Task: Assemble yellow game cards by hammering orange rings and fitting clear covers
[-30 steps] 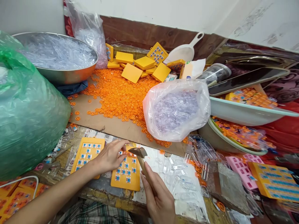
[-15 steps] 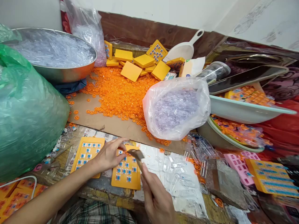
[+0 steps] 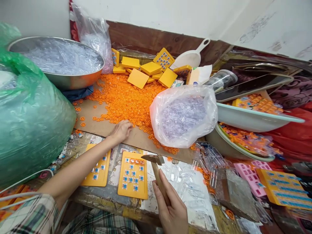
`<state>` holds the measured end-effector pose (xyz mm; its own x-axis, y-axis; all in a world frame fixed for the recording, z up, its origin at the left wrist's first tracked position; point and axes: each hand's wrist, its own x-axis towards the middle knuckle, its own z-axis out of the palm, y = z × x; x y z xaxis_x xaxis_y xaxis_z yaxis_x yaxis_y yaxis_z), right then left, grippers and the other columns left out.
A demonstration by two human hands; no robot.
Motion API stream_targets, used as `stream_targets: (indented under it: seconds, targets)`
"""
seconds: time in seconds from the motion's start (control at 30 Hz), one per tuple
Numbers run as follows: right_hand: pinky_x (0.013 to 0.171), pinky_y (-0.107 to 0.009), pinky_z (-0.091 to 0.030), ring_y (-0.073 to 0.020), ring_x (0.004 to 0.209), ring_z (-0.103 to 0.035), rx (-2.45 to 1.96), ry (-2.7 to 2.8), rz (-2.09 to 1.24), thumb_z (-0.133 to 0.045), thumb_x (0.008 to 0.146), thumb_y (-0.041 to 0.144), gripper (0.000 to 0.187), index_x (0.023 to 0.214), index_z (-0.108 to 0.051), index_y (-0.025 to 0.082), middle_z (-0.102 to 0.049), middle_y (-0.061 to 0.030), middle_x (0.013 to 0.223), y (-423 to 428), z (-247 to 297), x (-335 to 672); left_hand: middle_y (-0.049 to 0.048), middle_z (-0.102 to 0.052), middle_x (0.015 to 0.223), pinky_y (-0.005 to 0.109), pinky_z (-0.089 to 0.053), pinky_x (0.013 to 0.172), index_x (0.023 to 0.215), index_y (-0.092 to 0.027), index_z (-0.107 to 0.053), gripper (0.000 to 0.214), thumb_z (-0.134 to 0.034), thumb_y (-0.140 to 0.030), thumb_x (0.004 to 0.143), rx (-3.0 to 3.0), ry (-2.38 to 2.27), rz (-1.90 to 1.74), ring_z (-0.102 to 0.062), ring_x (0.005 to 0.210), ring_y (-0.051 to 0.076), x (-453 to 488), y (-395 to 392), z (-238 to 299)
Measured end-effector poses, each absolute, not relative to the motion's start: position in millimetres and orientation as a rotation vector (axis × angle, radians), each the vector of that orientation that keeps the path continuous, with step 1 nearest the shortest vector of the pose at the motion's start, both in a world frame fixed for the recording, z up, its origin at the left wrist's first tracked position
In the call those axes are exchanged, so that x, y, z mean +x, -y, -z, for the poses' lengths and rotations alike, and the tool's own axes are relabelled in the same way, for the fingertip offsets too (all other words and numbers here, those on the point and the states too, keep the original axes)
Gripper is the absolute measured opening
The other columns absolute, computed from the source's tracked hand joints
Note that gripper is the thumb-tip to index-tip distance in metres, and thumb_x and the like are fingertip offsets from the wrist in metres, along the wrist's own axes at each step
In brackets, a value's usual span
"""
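Note:
My right hand [image 3: 172, 206] grips a small hammer [image 3: 159, 178] by its wooden handle, the metal head raised beside a yellow tray [image 3: 122, 191]. Rows of small clear pieces with blue centres sit in that tray, and orange rings [image 3: 136, 161] cover several in its top row. My left hand [image 3: 122, 130] reaches to the near edge of a pile of small orange rings [image 3: 126, 100]. Its fingers are curled together and their tips are partly hidden; what they hold cannot be made out. A second yellow tray [image 3: 103, 177] lies partly under my left forearm.
A white bag of clear plastic pieces [image 3: 156, 126] stands right of the pile. At left are a green bag [image 3: 41, 120] and a metal bowl [image 3: 73, 79]. Yellow trays [image 3: 137, 78] are heaped behind. Basins [image 3: 258, 117], clear parts and a stone block [image 3: 240, 191] crowd the right.
My left hand has left the yellow tray and moved forward to the orange pile. The hammer has moved right, away from the tray's top row, where orange rings now show.

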<state>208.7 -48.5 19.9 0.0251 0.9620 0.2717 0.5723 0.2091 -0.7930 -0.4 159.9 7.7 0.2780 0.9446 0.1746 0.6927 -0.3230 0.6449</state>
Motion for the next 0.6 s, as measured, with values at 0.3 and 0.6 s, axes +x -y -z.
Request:
stream_targets:
  seconds: [0.3, 0.6]
  targets:
    - [0.098, -0.033, -0.050, -0.0221, 0.118, -0.058, -1.521, 1.481, -0.706, -0.058, 0.088, 0.018, 0.048, 0.134, -0.051, 0.031, -0.055, -0.0005, 0.136, 57, -16, 209, 0.0061, -0.069, 0.082, 0.029, -0.049, 0.080, 0.083, -0.016, -0.071, 0.021, -0.050, -0.012, 0.083, 2.138, -1.467, -0.619, -0.063, 0.082, 0.019, 7, -157, -3]
    - [0.095, -0.033, -0.053, -0.0215, 0.118, -0.058, -1.471, 1.618, -0.678, -0.054, 0.089, 0.014, 0.051, 0.137, -0.047, 0.031, -0.058, -0.0013, 0.133, 47, -21, 191, 0.0086, -0.066, 0.099, 0.031, -0.048, 0.083, 0.107, -0.016, -0.065, 0.030, -0.047, -0.010, 0.084, 2.053, -1.397, -0.613, -0.062, 0.089, 0.020, -6, -118, -21]
